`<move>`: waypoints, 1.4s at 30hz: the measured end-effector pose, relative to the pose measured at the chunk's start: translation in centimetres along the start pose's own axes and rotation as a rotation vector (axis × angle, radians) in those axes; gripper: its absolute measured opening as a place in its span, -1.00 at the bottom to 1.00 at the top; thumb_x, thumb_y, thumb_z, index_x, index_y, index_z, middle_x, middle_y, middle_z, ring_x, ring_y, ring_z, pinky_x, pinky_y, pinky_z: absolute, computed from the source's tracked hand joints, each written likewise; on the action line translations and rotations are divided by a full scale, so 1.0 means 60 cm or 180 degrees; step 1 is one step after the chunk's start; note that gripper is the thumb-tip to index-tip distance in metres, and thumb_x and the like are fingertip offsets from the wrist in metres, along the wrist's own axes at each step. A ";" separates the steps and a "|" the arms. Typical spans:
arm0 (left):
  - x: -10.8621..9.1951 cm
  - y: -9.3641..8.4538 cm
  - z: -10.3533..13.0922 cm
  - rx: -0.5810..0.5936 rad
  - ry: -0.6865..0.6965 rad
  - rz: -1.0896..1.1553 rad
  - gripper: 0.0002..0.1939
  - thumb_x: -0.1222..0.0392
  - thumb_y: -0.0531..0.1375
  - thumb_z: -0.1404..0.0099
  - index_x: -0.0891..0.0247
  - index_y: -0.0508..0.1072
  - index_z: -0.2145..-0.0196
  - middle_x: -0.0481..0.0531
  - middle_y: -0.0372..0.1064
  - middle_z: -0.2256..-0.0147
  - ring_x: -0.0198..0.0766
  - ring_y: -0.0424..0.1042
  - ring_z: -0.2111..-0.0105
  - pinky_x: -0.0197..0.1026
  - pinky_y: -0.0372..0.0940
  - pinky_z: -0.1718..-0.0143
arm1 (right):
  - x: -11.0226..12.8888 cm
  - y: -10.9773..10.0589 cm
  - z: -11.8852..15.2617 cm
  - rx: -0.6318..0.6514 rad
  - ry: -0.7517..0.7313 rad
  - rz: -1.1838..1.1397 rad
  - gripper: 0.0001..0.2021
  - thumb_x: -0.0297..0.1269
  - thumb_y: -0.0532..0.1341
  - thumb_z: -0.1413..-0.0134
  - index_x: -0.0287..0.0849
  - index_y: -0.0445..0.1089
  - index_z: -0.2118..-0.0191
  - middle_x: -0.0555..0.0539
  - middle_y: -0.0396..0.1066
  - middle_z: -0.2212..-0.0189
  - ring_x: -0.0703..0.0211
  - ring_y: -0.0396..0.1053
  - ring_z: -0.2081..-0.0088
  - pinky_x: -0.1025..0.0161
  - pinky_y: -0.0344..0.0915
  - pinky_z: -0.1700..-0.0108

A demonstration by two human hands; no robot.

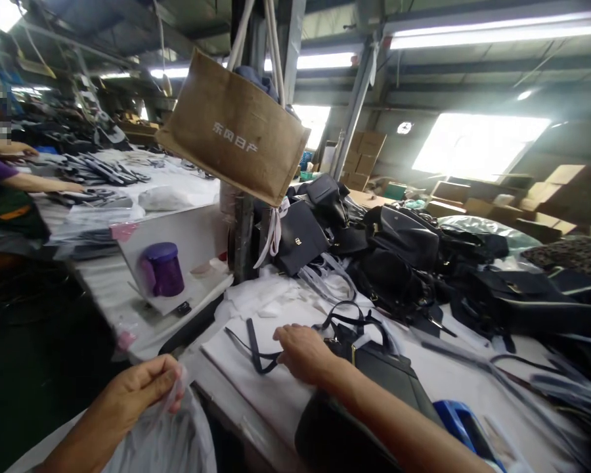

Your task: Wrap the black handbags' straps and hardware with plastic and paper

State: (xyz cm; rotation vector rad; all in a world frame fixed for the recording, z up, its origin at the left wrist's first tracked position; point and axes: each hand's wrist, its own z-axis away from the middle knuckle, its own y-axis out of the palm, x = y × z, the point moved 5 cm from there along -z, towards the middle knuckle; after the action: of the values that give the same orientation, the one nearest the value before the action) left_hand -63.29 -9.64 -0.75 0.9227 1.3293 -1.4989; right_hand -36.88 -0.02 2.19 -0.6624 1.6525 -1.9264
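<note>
At the lower left my left hand (150,387) pinches the edge of a thin, clear plastic bag (175,437), which hangs below and around the wrist. My right hand (303,351) reaches over the table, its fingers curled down around a black strap (256,358); the fingertips are partly hidden. The strap's free ends lie to the left of that hand on white sheeting. Under and beside my right forearm lies a dark handbag (394,378) with gold-coloured hardware. Its thin black handles (347,315) stand up just beyond my right hand.
A brown tote bag (236,128) hangs from a post above the table. Black handbags (398,243) are piled at the right. A purple jar (163,269) stands in a white box at left. A blue device (465,430) lies near my right forearm. A co-worker (4,177) works at far left.
</note>
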 end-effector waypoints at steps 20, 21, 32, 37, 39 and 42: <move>0.043 0.223 -0.098 0.0812 0.1578 -0.1056 -0.82 0.05 0.13 -0.31 0.10 0.50 0.35 0.00 0.50 0.18 -0.13 0.45 0.10 -0.26 0.32 0.01 | -0.003 0.053 -0.018 0.0655 -0.0727 0.0251 -0.80 -0.21 0.12 -0.18 -0.19 0.37 0.17 -0.17 0.56 0.33 -0.09 0.55 0.30 0.19 0.38 0.42; 0.044 0.221 -0.094 0.0832 0.1593 -0.1025 -0.83 0.05 0.15 -0.30 0.10 0.50 0.35 0.00 0.51 0.21 -0.13 0.46 0.13 -0.26 0.33 0.04 | -0.004 0.052 -0.018 0.0642 -0.0721 0.0241 -0.80 -0.20 0.13 -0.18 -0.19 0.37 0.17 -0.17 0.56 0.34 -0.09 0.55 0.30 0.20 0.37 0.42; -0.008 0.184 -0.087 0.0958 0.1435 -0.1337 -0.76 0.08 0.02 -0.40 0.19 0.33 0.40 -0.12 0.33 0.39 -0.29 0.38 0.32 0.00 -0.18 -0.26 | -0.057 -0.009 -0.015 0.0129 -0.0221 -0.0059 -0.64 -0.06 -0.03 -0.32 -0.14 0.42 0.19 -0.17 0.53 0.38 0.00 0.51 0.32 0.26 0.14 0.38; -0.019 0.165 -0.086 0.0934 0.0837 -0.0574 -0.74 0.06 0.05 -0.37 0.22 0.29 0.44 -0.10 0.23 0.44 -0.25 0.26 0.38 -0.24 0.13 0.30 | -0.083 -0.025 -0.004 0.0353 0.0040 -0.0393 -0.66 -0.04 0.04 -0.28 -0.14 0.45 0.20 -0.15 0.52 0.35 0.06 0.48 0.27 0.29 0.18 0.32; -0.026 0.165 -0.082 0.0989 0.0705 -0.0211 -0.75 0.06 0.06 -0.36 0.22 0.27 0.43 -0.12 0.16 0.47 -0.27 0.19 0.40 -0.25 0.08 0.36 | -0.073 -0.024 -0.002 0.0585 -0.0035 -0.0979 -0.64 0.02 0.06 -0.25 -0.14 0.43 0.14 -0.09 0.51 0.40 0.14 0.47 0.35 0.32 0.21 0.32; -0.027 0.173 -0.077 0.1112 0.0577 0.0182 -0.77 0.06 0.08 -0.35 0.24 0.28 0.40 -0.14 0.09 0.48 -0.30 0.12 0.43 -0.26 0.04 0.38 | -0.041 -0.012 -0.007 0.1061 -0.0253 -0.2159 -0.60 0.06 0.12 -0.20 -0.14 0.36 0.04 0.01 0.47 0.44 0.28 0.42 0.50 0.39 0.27 0.39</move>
State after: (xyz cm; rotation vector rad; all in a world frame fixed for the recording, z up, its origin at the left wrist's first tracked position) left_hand -53.07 -5.00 -3.17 1.3345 1.1731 -1.6645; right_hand -35.35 2.01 2.75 -1.2489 1.0833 -2.5137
